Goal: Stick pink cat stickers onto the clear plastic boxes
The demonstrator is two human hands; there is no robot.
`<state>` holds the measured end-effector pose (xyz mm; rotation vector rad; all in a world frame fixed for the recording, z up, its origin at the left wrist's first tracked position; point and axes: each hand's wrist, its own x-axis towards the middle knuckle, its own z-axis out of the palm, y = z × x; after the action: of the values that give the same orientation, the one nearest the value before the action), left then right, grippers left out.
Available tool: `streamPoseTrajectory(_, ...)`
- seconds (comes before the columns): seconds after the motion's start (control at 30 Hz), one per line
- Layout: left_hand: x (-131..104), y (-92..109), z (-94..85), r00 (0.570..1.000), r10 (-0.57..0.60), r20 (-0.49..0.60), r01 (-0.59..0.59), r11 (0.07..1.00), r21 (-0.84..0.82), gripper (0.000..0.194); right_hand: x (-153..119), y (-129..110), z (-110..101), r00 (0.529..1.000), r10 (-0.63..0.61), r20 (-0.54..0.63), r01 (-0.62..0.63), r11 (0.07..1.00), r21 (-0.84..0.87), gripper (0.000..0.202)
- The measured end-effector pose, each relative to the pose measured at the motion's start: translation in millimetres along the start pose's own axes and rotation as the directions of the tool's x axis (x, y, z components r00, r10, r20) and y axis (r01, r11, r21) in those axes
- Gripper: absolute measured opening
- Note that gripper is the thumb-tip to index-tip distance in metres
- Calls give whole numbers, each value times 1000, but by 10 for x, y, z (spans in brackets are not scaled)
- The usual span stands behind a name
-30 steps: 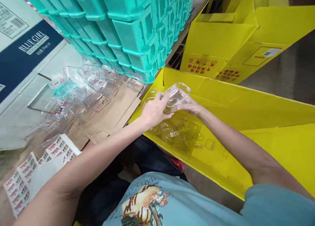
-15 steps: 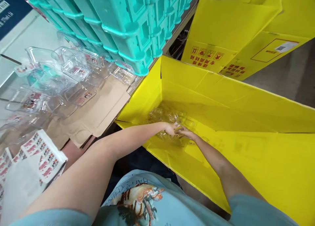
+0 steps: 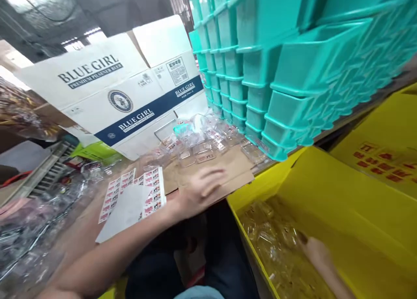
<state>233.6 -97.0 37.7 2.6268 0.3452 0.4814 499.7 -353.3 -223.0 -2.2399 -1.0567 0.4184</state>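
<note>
My left hand (image 3: 205,184), blurred by motion, is over the brown cardboard sheet (image 3: 236,162) at the table's front edge. Its fingers reach to the right, apart, with nothing visible in them. Just beyond it lie clear plastic boxes (image 3: 204,151), some with small printed labels. Down inside the yellow box (image 3: 345,190) is my right hand (image 3: 314,249), beside a heap of clear plastic containers (image 3: 270,240). Its fingertips are smeared and dim, so I cannot make out whether they grip one. Left of my left hand are white sheets of red-and-black stickers (image 3: 151,190).
Tall stacks of turquoise bins (image 3: 289,69) stand along the table's back right. Behind the clear boxes rises a white-and-blue BLUE GIRL carton (image 3: 130,99). Bagged clear plastic (image 3: 42,234) fills the left side. Another yellow box (image 3: 384,138) is at far right.
My view has swung left and up. My left hand has come out of the yellow box to above the cardboard on the table; my right hand stays in the box, apart from the left.
</note>
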Motion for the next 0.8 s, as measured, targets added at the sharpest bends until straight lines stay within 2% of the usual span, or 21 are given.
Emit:
streamPoseTrajectory(0.03, -89, -187, -241, 993, -40, -114, 52, 992, 113, 41, 117, -137, -148, 998, -19, -66, 18, 1000, -8, 34)
streamPoseTrajectory(0.07, -152, -382, -447, 982, -60, -179, 99, 971, 219, 42, 242, -352, -301, 982, -66, -176, 65, 998, -11, 31)
streamPoseTrajectory(0.1, -189, -578, -617, 975, -75, -210, 142, 937, 320, 48, 374, -643, -445, 943, -145, -300, 147, 989, -15, 28)
streamPoseTrajectory(0.13, -202, -769, -749, 969, -95, -227, 184, 893, 412, 57, 515, -999, -561, 895, -260, -363, 272, 962, -20, 25)
streamPoseTrajectory(0.17, -198, -951, -845, 965, -134, -226, 231, 841, 489, 68, 665, -1402, -636, 832, -406, -377, 427, 904, -30, 22)
streamPoseTrajectory(0.23, -159, -1271, -944, 948, -256, -188, 318, 747, 584, 92, 978, -2240, -630, 692, -688, -220, 687, 721, -90, 25)
streamPoseTrajectory(0.27, -135, -1404, -958, 932, -328, -157, 353, 712, 607, 102, 1132, -2623, -550, 622, -774, -121, 759, 634, -150, 27)
streamPoseTrajectory(0.3, -110, -1519, -958, 913, -389, -123, 378, 690, 618, 110, 1278, -2954, -428, 584, -812, -3, 789, 568, -235, 30)
streamPoseTrajectory(0.33, -87, -1616, -949, 896, -434, -94, 393, 678, 622, 116, 1409, -3223, -279, 586, -807, 74, 779, 536, -326, 33)
streamPoseTrajectory(0.37, -68, -1694, -936, 885, -461, -73, 402, 673, 621, 120, 1520, -3424, -118, 587, -803, 100, 776, 523, -351, 34)
streamPoseTrajectory(0.43, -41, -1803, -910, 881, -468, -68, 409, 681, 608, 120, 1673, -3644, 181, 605, -786, 129, 757, 517, -400, 37)
streamPoseTrajectory(0.53, -51, -1875, -862, 904, -422, -72, 382, 719, 581, 111, 1738, -3677, 427, 629, -763, 148, 730, 516, -448, 37)
streamPoseTrajectory(0.63, -109, -1864, -781, 947, -302, -111, 305, 729, 613, 110, 1708, -3625, 396, 647, -744, 167, 710, 508, -488, 35)
streamPoseTrajectory(0.7, -136, -1823, -716, 965, -219, -141, 258, 725, 639, 112, 1692, -3624, 298, 638, -745, 195, 719, 486, -496, 32)
streamPoseTrajectory(0.8, -101, -1751, -630, 967, -220, -131, 253, 736, 628, 102, 1698, -3665, 171, 638, -736, 228, 723, 471, -505, 36)
